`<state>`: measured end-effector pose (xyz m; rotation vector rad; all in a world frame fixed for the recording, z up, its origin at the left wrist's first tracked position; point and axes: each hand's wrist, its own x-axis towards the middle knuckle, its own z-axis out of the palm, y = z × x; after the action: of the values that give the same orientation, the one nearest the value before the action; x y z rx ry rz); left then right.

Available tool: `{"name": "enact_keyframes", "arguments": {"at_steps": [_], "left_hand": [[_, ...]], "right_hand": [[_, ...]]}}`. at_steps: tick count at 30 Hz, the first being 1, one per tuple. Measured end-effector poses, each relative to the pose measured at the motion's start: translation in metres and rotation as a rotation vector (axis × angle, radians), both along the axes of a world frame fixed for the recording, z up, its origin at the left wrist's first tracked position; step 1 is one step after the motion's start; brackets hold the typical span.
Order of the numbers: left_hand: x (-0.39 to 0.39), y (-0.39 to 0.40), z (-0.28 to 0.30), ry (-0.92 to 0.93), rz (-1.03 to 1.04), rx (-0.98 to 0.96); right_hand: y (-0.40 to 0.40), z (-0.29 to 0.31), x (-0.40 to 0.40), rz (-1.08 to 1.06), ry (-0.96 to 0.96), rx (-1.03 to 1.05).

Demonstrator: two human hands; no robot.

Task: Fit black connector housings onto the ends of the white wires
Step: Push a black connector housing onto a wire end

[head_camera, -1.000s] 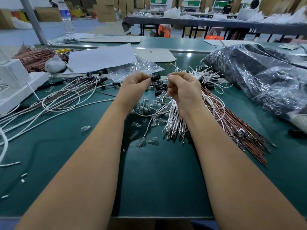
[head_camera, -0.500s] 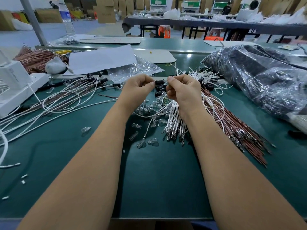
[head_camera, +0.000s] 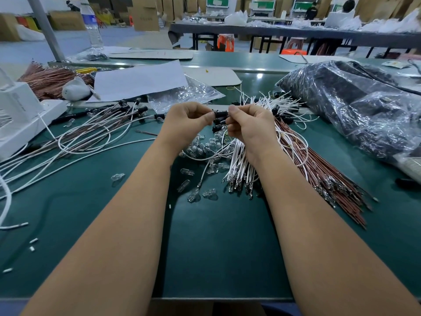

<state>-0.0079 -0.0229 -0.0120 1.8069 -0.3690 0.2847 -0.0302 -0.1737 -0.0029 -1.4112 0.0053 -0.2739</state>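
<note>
- Black connector housing (head_camera: 220, 114) — pinched from both ends above the tabletop (head_camera: 216, 247), between the curled fingers of the left hand (head_camera: 189, 120) and right hand (head_camera: 249, 126).
- White wires (head_camera: 239, 165) are fanned under the right hand, partly hidden by it; brown wires (head_camera: 323, 176) lie just beside.
- Clear bulbs (head_camera: 198, 148) are scattered below the hands.
- A plastic bag (head_camera: 355, 103) — bulky — is seen at right.

No text, label or number is clear enough to read.
</note>
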Motion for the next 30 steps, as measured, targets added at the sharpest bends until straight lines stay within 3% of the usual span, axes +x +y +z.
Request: {"name": "enact_keyframes", "arguments": {"at_steps": [14, 21, 30], "left_hand": [[0.0020, 0.0017, -0.0022, 0.022, -0.009, -0.040], [0.0012, 0.0015, -0.0041, 0.046, -0.036, -0.090], [-0.0001, -0.0031, 0.0005, 0.001, 0.005, -0.006]], "right_hand": [[0.0012, -0.0066, -0.0028, 0.123, -0.068, 0.008], [0.0042, -0.0083, -0.0029, 0.105, -0.100, -0.089], [0.0039, -0.0071, -0.0024, 0.045, -0.080, -0.156]]}}
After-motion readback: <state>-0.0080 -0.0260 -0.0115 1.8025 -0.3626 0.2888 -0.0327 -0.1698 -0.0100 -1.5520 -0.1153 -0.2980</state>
